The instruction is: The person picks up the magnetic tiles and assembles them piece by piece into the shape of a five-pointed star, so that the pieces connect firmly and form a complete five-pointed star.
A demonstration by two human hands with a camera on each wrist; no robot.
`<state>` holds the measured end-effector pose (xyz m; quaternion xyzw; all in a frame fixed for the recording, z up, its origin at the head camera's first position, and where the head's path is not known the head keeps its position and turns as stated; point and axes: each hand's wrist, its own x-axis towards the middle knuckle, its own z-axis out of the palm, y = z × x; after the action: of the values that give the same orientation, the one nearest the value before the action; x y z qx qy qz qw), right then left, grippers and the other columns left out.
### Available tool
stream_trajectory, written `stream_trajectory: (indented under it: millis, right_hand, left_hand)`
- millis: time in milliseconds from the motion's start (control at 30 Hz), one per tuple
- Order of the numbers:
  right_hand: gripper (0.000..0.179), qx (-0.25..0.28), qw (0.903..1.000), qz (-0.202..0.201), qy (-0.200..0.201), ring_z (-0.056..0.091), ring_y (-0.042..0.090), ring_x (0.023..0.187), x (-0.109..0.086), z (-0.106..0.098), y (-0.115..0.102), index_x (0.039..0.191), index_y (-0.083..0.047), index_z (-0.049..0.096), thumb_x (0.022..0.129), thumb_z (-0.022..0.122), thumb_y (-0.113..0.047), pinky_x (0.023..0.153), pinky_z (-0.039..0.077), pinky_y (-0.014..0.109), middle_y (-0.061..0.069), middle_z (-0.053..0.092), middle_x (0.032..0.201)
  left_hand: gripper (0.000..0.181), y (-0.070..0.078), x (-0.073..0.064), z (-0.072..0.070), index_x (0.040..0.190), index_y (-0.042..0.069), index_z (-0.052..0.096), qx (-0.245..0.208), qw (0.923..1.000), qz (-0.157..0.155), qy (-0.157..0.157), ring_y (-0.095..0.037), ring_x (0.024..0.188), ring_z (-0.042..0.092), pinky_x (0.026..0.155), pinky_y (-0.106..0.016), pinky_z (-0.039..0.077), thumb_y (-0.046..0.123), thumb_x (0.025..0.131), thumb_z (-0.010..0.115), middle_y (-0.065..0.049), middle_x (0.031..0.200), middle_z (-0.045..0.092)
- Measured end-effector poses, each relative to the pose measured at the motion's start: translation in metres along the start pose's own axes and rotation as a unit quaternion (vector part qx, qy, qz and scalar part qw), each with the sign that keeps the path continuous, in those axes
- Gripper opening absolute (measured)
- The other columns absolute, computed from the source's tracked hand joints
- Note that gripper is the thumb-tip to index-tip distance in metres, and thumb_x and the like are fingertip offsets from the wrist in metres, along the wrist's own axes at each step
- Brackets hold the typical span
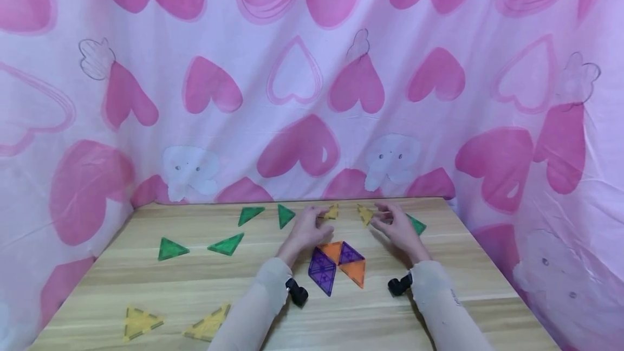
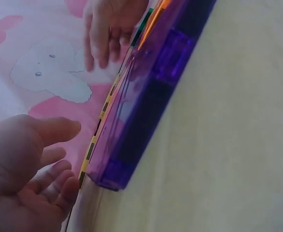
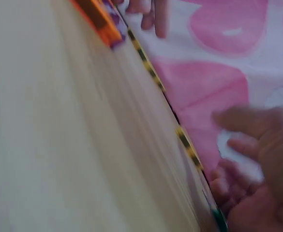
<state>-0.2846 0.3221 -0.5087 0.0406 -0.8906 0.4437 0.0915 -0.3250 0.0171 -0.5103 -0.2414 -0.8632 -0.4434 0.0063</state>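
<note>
On the wooden table, purple triangle tiles [image 1: 322,270] and orange triangle tiles [image 1: 353,273] lie joined edge to edge in a partial ring. Beyond them is my left hand [image 1: 306,227], its relaxed fingers beside a yellow triangle tile [image 1: 332,212]; the left wrist view shows this hand [image 2: 32,169] with nothing in its grasp. My right hand [image 1: 398,229] hovers next to another yellow triangle tile [image 1: 364,214], fingers loosely bent. Blurred in the right wrist view, that hand [image 3: 257,169] appears to hold nothing. A green triangle tile [image 1: 416,224] is partly hidden behind it.
Several green triangle tiles [image 1: 173,249] lie spread over the left and back of the table [image 1: 453,275]. Two more yellow tiles [image 1: 140,323] are at the front left, one partly covered by my left sleeve. A pink heart-patterned curtain [image 1: 297,145] hangs behind and at both sides.
</note>
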Motion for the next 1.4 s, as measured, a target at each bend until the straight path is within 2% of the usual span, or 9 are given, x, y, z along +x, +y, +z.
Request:
stream_trajectory:
  millis: [100, 300, 533, 633, 700, 867, 1000, 1200, 1400]
  right_hand:
    - [0.061, -0.021, 0.9997, 0.011, -0.006, 0.063, 0.042, 0.132, 0.003, 0.005, -0.003, 0.159, 0.002, 0.054, 0.107, 0.077, -0.019, 0.114, 0.053, 0.059, 0.027, 0.055, 0.149]
    - [0.063, -0.068, 0.9977, -0.006, -0.005, 0.066, 0.041, 0.126, 0.011, 0.002, -0.007, 0.158, 0.006, 0.055, 0.105, 0.078, -0.020, 0.110, 0.056, 0.059, 0.027, 0.060, 0.141]
    - [0.061, -0.102, 0.9948, -0.006, -0.002, 0.063, 0.038, 0.121, 0.014, 0.001, -0.009, 0.154, 0.003, 0.062, 0.103, 0.081, -0.024, 0.106, 0.054, 0.058, 0.023, 0.062, 0.134]
    - [0.058, -0.102, 0.9947, -0.009, 0.003, 0.064, 0.036, 0.117, 0.012, 0.003, -0.009, 0.151, 0.003, 0.064, 0.101, 0.082, -0.022, 0.104, 0.056, 0.056, 0.023, 0.063, 0.132]
    - [0.057, -0.093, 0.9957, -0.008, 0.003, 0.066, 0.034, 0.115, 0.011, 0.006, -0.009, 0.149, 0.003, 0.064, 0.101, 0.082, -0.021, 0.103, 0.058, 0.054, 0.023, 0.065, 0.133]
    - [0.063, -0.054, 0.9983, 0.013, -0.017, 0.067, 0.031, 0.118, 0.009, 0.013, -0.005, 0.154, 0.001, 0.059, 0.101, 0.084, -0.021, 0.103, 0.058, 0.052, 0.021, 0.067, 0.140]
    - [0.071, -0.043, 0.9984, 0.001, -0.035, 0.064, 0.036, 0.126, 0.008, 0.018, -0.002, 0.159, -0.001, 0.054, 0.100, 0.086, -0.024, 0.109, 0.054, 0.055, 0.021, 0.063, 0.148]
    - [0.080, -0.035, 0.9973, 0.015, -0.063, 0.053, 0.046, 0.145, 0.012, 0.021, -0.006, 0.165, -0.002, 0.047, 0.101, 0.086, -0.029, 0.122, 0.045, 0.062, 0.024, 0.048, 0.158]
    - [0.075, -0.042, 0.9963, 0.029, -0.069, 0.053, 0.041, 0.138, 0.010, 0.023, -0.006, 0.162, -0.003, 0.054, 0.101, 0.085, -0.032, 0.120, 0.046, 0.062, 0.023, 0.049, 0.151]
  left_hand:
    - [0.057, 0.001, 0.001, 0.001, 0.155, 0.001, 0.062, 0.005, 0.9997, 0.013, -0.021, -0.033, 0.124, 0.065, 0.107, -0.051, 0.058, 0.022, 0.105, 0.078, -0.018, 0.140, 0.063]
    - [0.059, 0.009, 0.006, -0.004, 0.157, 0.002, 0.060, 0.019, 0.9994, 0.002, -0.027, -0.035, 0.137, 0.058, 0.120, -0.055, 0.049, 0.024, 0.106, 0.077, -0.018, 0.153, 0.056]
    - [0.047, 0.010, 0.009, -0.006, 0.143, 0.003, 0.073, 0.043, 0.9989, 0.002, -0.020, -0.033, 0.136, 0.057, 0.120, -0.052, 0.048, 0.021, 0.101, 0.083, -0.014, 0.146, 0.058]
    - [0.040, 0.007, 0.009, -0.005, 0.135, 0.005, 0.077, 0.036, 0.9993, -0.005, -0.009, -0.035, 0.137, 0.059, 0.118, -0.051, 0.051, 0.018, 0.099, 0.086, -0.016, 0.153, 0.056]
    - [0.038, 0.005, 0.007, -0.004, 0.133, 0.005, 0.077, 0.023, 0.9995, -0.021, 0.003, -0.035, 0.134, 0.062, 0.115, -0.050, 0.054, 0.015, 0.097, 0.087, -0.017, 0.155, 0.054]
    - [0.050, 0.001, 0.001, -0.001, 0.137, 0.002, 0.074, 0.010, 0.9954, -0.079, 0.053, -0.034, 0.124, 0.065, 0.109, -0.050, 0.058, 0.013, 0.091, 0.091, -0.017, 0.142, 0.061]
    - [0.057, 0.001, -0.002, -0.002, 0.141, -0.004, 0.071, 0.006, 0.9919, -0.109, 0.065, -0.035, 0.127, 0.064, 0.113, -0.051, 0.056, 0.015, 0.090, 0.091, -0.018, 0.135, 0.065]
    - [0.052, 0.002, 0.000, -0.001, 0.140, -0.001, 0.074, -0.011, 0.9930, -0.103, 0.057, -0.035, 0.129, 0.062, 0.116, -0.052, 0.053, 0.009, 0.091, 0.087, -0.020, 0.136, 0.065]
    - [0.039, 0.006, 0.001, 0.008, 0.131, 0.000, 0.079, -0.031, 0.9917, -0.110, 0.059, -0.034, 0.128, 0.061, 0.114, -0.051, 0.053, 0.005, 0.092, 0.083, -0.019, 0.135, 0.063]
